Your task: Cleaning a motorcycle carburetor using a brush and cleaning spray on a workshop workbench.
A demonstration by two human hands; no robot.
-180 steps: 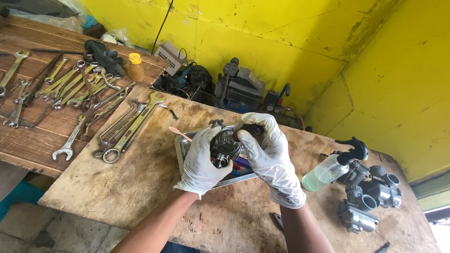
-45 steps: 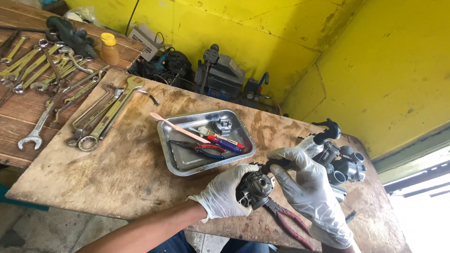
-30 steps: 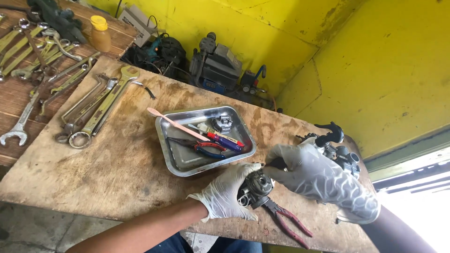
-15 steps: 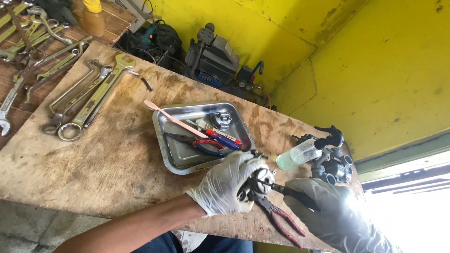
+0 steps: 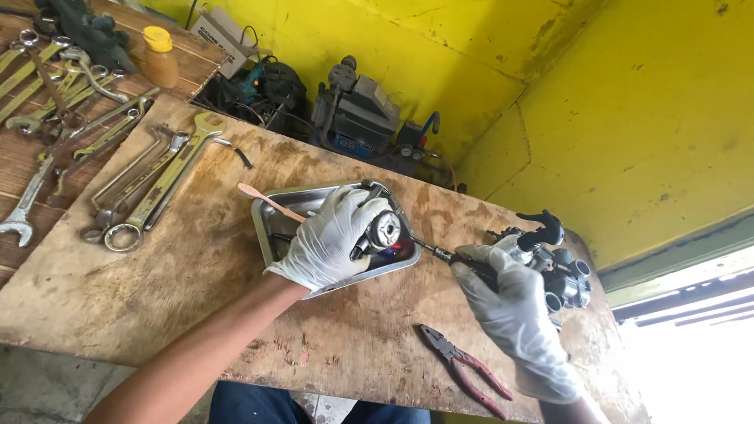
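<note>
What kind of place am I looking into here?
Most likely a small mechanic's or repair workshop: rows of wrenches on a worn wooden bench, a metal parts tray, and gloved hands working a small engine part with a screwdriver.

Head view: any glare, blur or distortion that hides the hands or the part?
Head view: sharp on the white-gloved left hand and round grey metal part; daylight blows out the lower right corner beside the gloved right hand; wide-angle lens bends the worn wooden bench edges.

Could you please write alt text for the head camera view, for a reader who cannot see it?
Two white-gloved hands work at a worn plywood table: the left hand holds a small round metal engine part over a shallow steel tray, while the right hand points a dark-handled screwdriver at it. Red-handled pliers lie nearby.
</note>
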